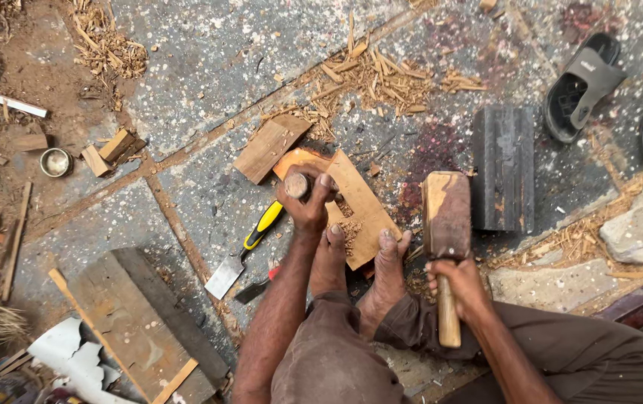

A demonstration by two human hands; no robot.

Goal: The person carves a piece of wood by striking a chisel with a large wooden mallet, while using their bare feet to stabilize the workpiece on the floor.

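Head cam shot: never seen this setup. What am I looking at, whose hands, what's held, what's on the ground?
There is one picture, from a camera on the person's head, looking down at their own arms and bare feet. No machine is involved. The left hand grips a wooden-handled chisel set upright on a wooden board; both feet pin that board to the stone floor. The right hand holds a wooden mallet by its handle. Nearby lie a yellow-handled chisel, a dark ribbed wooden block, wood shavings, a plank and a pair of sandals.
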